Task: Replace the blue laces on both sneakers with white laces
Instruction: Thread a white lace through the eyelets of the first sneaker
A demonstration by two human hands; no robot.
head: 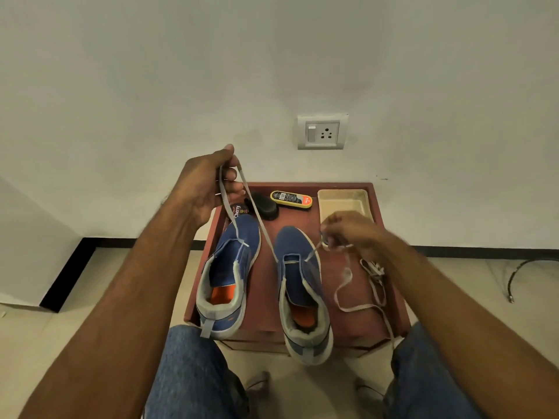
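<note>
You are lacing the right-hand sneaker (302, 285) with a white lace (263, 228), and both sneakers are sitting heel-toward-you on the small red surface (390, 267), toes pointing at the wall. Your left hand (211, 182) is raised high above the left sneaker (227, 276), fingers curled round the lace — one strand is running taut and diagonally down to the lowest eyelet on the inner side of the right-hand shoe. Your right hand (348, 231) is hovering just past that shoe's toe on its outer side, fingertips pinching the other end of the lace close to the opposite eyelet, though motion blur is hiding the exact grip. The slack is trailing over the surface to the right, beside a loose bundle of lace (373, 269) whose colour I cannot make out. The next move is probably turning on this: the shoe's long axis is running away from you, and your right hand is much the nearer one — so it is better placed to feed the next eyelet while the left is keeping tension.
</note>
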